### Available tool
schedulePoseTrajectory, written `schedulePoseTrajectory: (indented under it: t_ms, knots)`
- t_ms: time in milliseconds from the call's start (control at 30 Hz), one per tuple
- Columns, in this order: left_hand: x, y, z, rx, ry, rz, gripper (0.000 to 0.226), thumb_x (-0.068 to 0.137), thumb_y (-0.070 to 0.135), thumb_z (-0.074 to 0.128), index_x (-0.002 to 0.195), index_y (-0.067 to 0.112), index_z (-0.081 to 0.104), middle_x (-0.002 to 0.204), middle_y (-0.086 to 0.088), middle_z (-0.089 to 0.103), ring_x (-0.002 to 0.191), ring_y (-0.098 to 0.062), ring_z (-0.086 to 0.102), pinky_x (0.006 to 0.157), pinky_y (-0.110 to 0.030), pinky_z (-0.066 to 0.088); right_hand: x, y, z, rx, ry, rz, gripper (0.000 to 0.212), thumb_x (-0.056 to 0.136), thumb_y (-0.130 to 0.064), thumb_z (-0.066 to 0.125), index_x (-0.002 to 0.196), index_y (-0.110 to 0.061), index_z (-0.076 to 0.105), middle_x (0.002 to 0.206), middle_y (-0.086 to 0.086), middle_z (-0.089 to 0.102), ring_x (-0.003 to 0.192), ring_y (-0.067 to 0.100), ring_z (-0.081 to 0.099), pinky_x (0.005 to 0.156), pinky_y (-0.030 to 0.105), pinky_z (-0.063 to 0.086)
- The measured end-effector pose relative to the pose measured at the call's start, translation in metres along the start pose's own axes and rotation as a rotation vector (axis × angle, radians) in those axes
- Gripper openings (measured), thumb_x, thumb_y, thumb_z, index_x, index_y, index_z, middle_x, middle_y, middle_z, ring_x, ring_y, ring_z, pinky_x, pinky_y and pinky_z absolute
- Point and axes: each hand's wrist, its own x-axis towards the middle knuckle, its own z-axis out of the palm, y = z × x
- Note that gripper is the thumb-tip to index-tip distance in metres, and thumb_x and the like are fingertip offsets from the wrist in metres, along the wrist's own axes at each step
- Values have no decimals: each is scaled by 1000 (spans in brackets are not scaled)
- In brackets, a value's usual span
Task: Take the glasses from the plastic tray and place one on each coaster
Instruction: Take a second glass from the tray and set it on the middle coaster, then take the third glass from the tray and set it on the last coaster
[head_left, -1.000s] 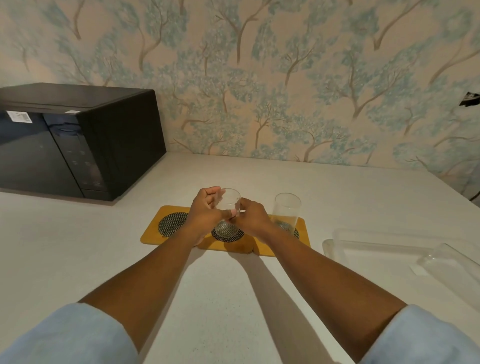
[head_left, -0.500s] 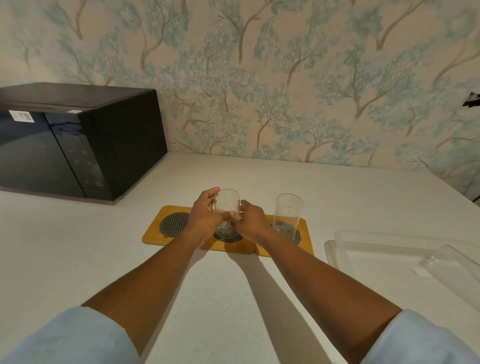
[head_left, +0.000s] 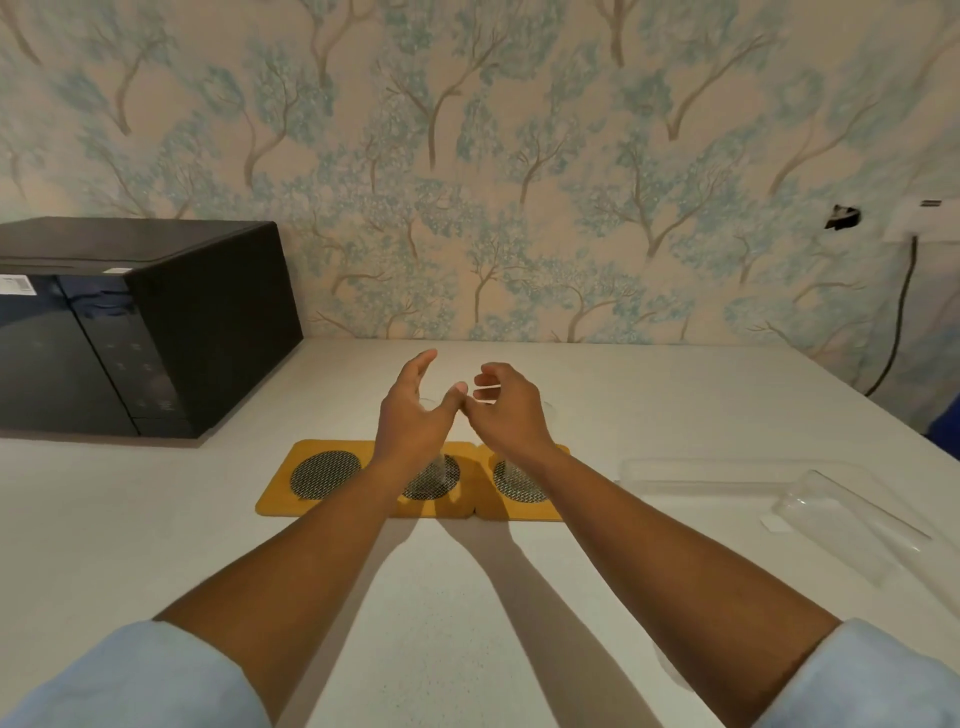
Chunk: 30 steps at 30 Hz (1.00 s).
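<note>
Tree-patterned wallpaper (head_left: 519, 182) (blue-green), white counter (head_left: 441, 597), black microwave (head_left: 140, 332).

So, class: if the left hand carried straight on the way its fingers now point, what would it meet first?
The left hand is open, fingers aimed up and away toward the back wall. Nothing shows in that line before the wallpapered wall, though depth is hard to judge.

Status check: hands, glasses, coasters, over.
Left hand open, right hand open, both above the mat. Glasses mostly hidden behind them on middle coaster and right coaster. Left coaster bare. Tray clear of the path.
</note>
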Motion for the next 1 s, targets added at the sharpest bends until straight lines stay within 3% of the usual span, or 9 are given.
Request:
schedulePoseTrajectory:
  t_ms: [167, 767, 833, 933, 1000]
  knots:
    - [-8, 24, 26, -10, -47, 44, 54, 93, 43, 61, 144, 32, 45, 152, 6, 45, 141, -13, 39, 104, -24, 32, -6, -1, -42, 39, 116, -22, 45, 85, -23, 71, 125, -11, 54, 115, 2, 63, 92, 11, 61, 68, 13, 44]
    - [-44, 80, 157, -131, -219, 29, 40, 96, 26, 60, 136, 25, 53, 140, 5, 56, 129, -11, 50, 105, -27, 41, -38, 66, -175, -131, 366, 122, 47, 83, -26, 71, 124, -11, 54, 116, 3, 62, 96, 15, 60, 78, 25, 48]
    - [-50, 84, 173, -152, -250, 14, 37, 96, 24, 61, 132, 25, 55, 131, 8, 60, 120, -9, 55, 98, -24, 44, -42, 75, -187, -165, 376, 145, 46, 84, -26, 70, 124, -11, 54, 117, 3, 61, 98, 16, 60, 81, 28, 50]
    - [-58, 87, 195, -180, -299, -43, 30, 94, 25, 62, 124, 29, 57, 115, 11, 64, 102, -3, 63, 75, -13, 45, -46, 88, -205, -233, 392, 193, 43, 84, -26, 69, 122, -10, 54, 118, 5, 60, 101, 20, 60, 84, 32, 51]
    - [-63, 88, 210, -152, -346, -71, 31, 93, 27, 62, 123, 28, 58, 113, 11, 65, 92, 3, 62, 70, -15, 45, -49, 98, -217, -281, 394, 238, 44, 84, -26, 69, 122, -9, 54, 121, 6, 58, 106, 23, 59, 88, 35, 51]
